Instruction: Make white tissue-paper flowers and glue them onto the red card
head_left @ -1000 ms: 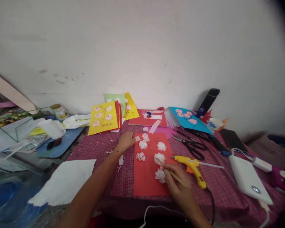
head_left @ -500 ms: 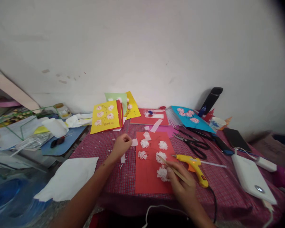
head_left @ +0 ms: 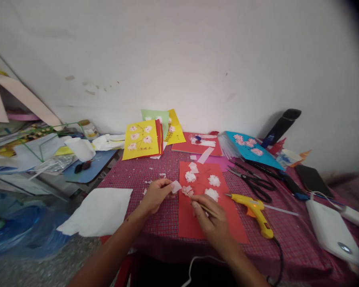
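My left hand pinches a small white paper piece between thumb and fingers, just beside the left edge of the red sheet; my right hand has its grip closed around a thin stick, low over that sheet. I judge the step in hand to be bringing stick and paper together for a crumpled flower like the white flowers on the sheet. The next move, I'd say, calls for a steady left pinch and a light stick tip, with the flowers left unflattened. The stick's long axis slants from my right palm away and to the left, its tip pointing at the lower left flower; whether they touch I cannot tell. The sheet lies flat on the desk, long axis running from me toward the wall. To its right, the yellow glue gun points its nozzle leftward at the sheet.
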Tool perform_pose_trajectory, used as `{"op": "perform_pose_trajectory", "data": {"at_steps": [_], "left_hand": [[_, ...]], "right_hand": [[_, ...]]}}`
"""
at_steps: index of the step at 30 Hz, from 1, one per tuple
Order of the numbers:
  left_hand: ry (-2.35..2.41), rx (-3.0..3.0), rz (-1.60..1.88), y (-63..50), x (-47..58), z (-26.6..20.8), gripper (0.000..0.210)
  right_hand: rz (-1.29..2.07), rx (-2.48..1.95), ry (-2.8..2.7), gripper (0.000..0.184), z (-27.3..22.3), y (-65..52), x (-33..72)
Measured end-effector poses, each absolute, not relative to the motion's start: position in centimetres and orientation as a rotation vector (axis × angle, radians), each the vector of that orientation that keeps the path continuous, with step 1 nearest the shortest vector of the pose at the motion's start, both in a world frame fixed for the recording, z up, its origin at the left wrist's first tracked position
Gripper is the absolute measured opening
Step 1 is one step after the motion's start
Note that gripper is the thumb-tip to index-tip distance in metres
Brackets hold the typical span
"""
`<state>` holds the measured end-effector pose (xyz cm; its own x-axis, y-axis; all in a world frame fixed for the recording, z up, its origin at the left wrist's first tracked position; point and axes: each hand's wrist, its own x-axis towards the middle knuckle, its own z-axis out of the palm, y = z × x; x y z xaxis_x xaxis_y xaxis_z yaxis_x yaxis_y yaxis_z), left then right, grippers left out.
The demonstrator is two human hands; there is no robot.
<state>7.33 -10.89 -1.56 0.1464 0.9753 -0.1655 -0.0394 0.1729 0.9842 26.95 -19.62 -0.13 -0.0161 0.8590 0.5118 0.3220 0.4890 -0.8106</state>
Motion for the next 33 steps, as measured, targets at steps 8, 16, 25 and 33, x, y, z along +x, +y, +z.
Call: {"op": "perform_pose_trajectory", "data": {"at_steps": [8, 16, 25, 33], "left_hand": [[1.046, 1.028, 1.011, -12.1, 7.6, -0.9, 0.027], [1.012, 1.035, 0.989, -12.6, 7.6, -0.7, 0.026], [0.965, 1.012, 0.896, -14.2, 7.3, -0.5, 0.021], [1.061, 1.456, 0.713, -16.1, 6.9, -0.7, 0.013]], "right_hand": [[0.564, -1.086, -1.609, 0.02, -1.1, -18.8, 26.0], [0.604, -1.101, -1.591, 0.02, -1.5, -18.8, 25.8], [0.883, -1.105, -1.237, 0.02, -1.6, -20.1, 26.1], [1.229, -1.046, -0.857, 0.029, -3.3, -22.2, 26.0]]}}
